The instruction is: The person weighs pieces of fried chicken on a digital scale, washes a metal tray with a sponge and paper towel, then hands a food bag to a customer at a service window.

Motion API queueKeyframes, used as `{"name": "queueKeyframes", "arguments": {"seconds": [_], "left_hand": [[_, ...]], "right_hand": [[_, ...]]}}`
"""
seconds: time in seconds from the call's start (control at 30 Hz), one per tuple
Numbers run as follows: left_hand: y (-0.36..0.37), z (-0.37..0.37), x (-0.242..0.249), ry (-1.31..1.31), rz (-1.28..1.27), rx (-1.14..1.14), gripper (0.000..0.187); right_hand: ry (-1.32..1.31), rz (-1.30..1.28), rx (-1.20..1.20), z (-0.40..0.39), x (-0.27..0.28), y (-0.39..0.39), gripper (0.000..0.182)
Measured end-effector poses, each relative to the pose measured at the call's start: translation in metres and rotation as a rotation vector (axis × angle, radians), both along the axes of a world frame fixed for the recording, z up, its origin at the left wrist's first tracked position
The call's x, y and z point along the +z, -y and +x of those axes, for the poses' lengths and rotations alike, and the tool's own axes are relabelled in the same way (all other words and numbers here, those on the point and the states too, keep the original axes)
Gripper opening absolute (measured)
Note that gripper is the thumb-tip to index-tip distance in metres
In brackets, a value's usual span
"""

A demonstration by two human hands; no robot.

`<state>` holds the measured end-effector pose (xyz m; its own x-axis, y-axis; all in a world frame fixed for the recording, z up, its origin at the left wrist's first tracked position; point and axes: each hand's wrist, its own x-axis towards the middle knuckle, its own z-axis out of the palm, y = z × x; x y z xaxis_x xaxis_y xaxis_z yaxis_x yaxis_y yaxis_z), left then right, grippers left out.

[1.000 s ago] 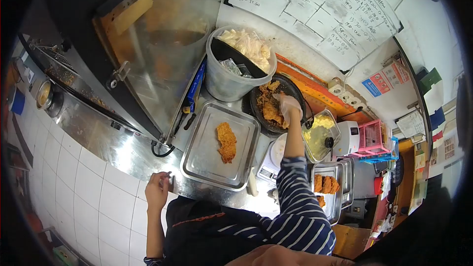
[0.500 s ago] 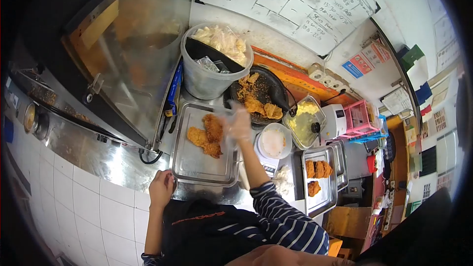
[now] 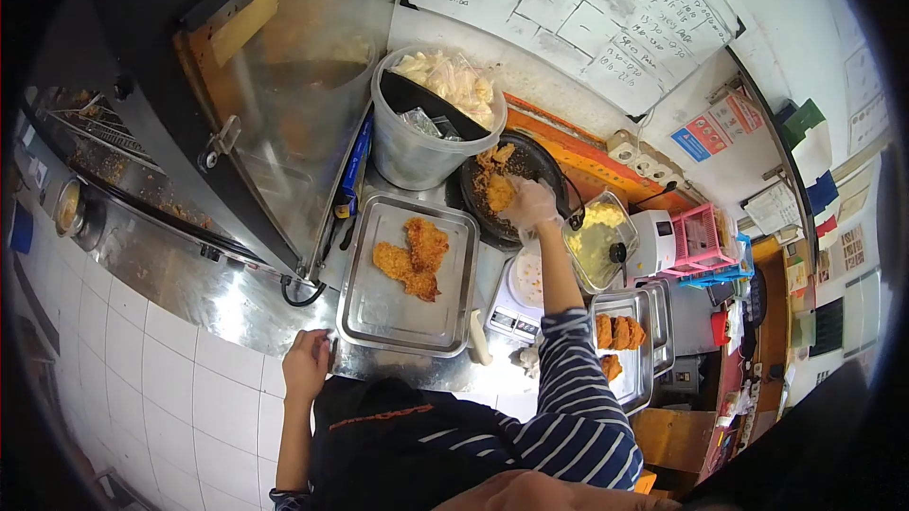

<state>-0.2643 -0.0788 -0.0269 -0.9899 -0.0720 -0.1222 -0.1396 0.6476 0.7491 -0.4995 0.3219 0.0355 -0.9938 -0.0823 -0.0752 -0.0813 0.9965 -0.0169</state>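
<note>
1. Translucent plastic covers the right hand (image 3: 532, 206), seen from the head view reaching into a black bowl (image 3: 542, 166); its fingers are partly bent against a fried piece (image 3: 499, 193) – I cannot tell whether they grip it.
2. The left hand (image 3: 306, 366), bare, is loosely curled at the counter's edge near the metal tray (image 3: 374, 320); whether it holds anything, I cannot tell.
3. On that tray lie golden fried pieces (image 3: 401, 267), touching each other.
4. Right of the tray stands a scale (image 3: 512, 323) bearing a white bowl (image 3: 527, 276) – behind the tray, a plastic bucket (image 3: 415, 166).
</note>
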Motion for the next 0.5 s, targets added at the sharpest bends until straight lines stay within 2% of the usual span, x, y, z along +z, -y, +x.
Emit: {"name": "queueKeyframes", "arguments": {"seconds": [0.03, 0.1, 0.17, 0.23, 0.3, 0.33, 0.37, 0.43, 0.5], "left_hand": [[0.0, 0.0, -0.003, 0.003, 0.001, 0.001, 0.014], [0.0, 0.0, -0.016, -0.095, -0.096, 0.013, 0.018], [-0.002, 0.001, -0.033, -0.027, -0.078, 0.019, 0.019], [-0.003, -0.002, -0.051, 0.035, -0.06, 0.019, 0.021], [-0.007, -0.004, -0.073, 0.157, 0.132, 0.037, 0.024], [-0.009, -0.003, -0.09, 0.121, 0.227, 0.061, 0.021], [-0.01, -0.005, -0.089, 0.122, 0.226, 0.05, 0.021], [-0.012, -0.006, -0.088, 0.254, 0.403, 0.09, 0.017], [-0.012, -0.006, -0.087, 0.243, 0.461, 0.083, 0.016]], "right_hand": [[0.003, 0.001, 0.001, 0.012, 0.007, 0.012, 0.067], [-0.076, -0.236, 0.168, 0.04, 0.011, 0.051, 0.063], [-0.307, -0.255, 0.31, 0.083, -0.02, 0.084, 0.056], [-0.149, -0.377, 0.207, 0.124, -0.034, 0.131, 0.054], [-0.021, -0.407, 0.123, 0.152, -0.039, 0.169, 0.059], [0.043, -0.406, 0.075, 0.16, -0.042, 0.183, 0.061], [0.04, -0.406, 0.065, 0.163, -0.052, 0.194, 0.061], [-0.258, -0.298, 0.068, 0.165, -0.071, 0.208, 0.06], [-0.264, -0.353, 0.037, 0.162, -0.073, 0.211, 0.061]]}}
